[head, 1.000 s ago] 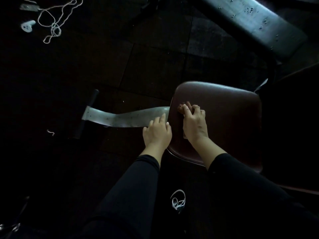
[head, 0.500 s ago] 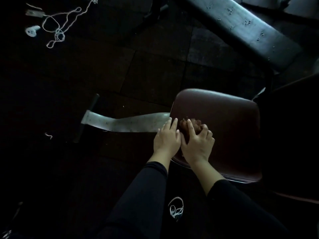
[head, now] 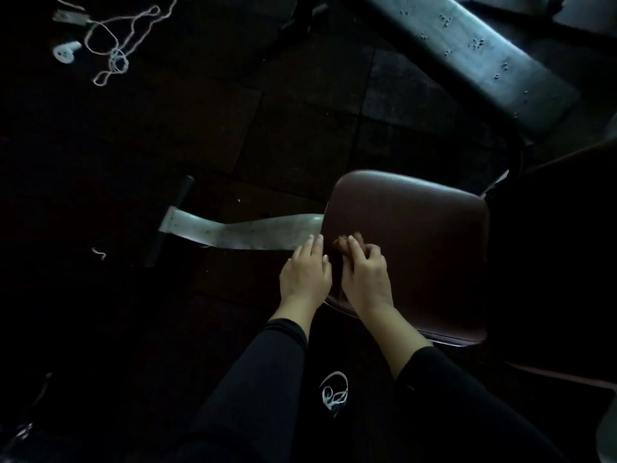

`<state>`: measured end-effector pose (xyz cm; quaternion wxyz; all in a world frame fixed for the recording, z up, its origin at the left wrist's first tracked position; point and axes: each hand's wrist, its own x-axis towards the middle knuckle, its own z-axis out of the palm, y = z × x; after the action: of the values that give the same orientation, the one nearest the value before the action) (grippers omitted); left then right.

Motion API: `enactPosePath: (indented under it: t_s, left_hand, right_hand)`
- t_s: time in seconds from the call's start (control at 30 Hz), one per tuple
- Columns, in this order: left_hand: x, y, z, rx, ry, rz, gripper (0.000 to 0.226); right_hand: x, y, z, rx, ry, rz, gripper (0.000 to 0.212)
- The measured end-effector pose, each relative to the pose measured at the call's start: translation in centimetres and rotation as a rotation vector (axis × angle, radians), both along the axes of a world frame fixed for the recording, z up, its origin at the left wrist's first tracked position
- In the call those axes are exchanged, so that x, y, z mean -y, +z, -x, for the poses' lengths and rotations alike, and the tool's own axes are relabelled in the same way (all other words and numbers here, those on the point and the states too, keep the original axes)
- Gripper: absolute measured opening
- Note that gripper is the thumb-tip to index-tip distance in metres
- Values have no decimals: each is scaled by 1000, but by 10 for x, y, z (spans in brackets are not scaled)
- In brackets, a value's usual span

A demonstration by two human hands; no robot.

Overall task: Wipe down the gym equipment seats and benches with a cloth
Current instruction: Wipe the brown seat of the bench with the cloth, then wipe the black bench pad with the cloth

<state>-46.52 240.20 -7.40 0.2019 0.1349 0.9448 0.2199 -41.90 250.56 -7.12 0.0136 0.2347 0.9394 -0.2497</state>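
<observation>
A dark maroon padded seat (head: 420,248) fills the middle right of the dim view. My right hand (head: 365,275) presses a small brownish cloth (head: 344,243) onto the seat's left part; the cloth shows only past the fingertips. My left hand (head: 305,272) lies flat over the seat's left edge, fingers together, holding nothing. Both sleeves are black.
A grey metal frame bar (head: 240,233) runs left from the seat to a dark foot bar (head: 170,222). A long grey bench pad (head: 474,58) lies at the top right. White cords lie on the dark tiled floor, a string (head: 113,45) at top left and a loop (head: 334,394) near my arms.
My right hand slid the cloth down the seat's left part toward me, then slightly back out. My left hand shifted from the frame bar onto the seat's edge.
</observation>
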Motion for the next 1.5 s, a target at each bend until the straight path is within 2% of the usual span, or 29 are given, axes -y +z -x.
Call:
enactPosePath:
  t_s: [0.2, 0.57, 0.93, 1.17, 1.5]
  left_hand:
    - [62, 68, -15, 4, 60, 172, 50]
    - [228, 174, -28, -15, 167, 406, 47]
    - [390, 225, -1, -38, 318, 415, 46]
    - [440, 227, 61, 24, 385, 433, 42]
    - [501, 235, 200, 27, 473, 448, 39]
  right_hand:
    - [42, 65, -10, 148, 139, 65, 41]
    - [201, 155, 9, 203, 407, 60, 37]
    - [376, 208, 64, 208, 587, 28, 38]
    - [434, 213, 129, 141, 731, 18, 37]
    - [489, 216, 283, 158, 793, -8, 39]
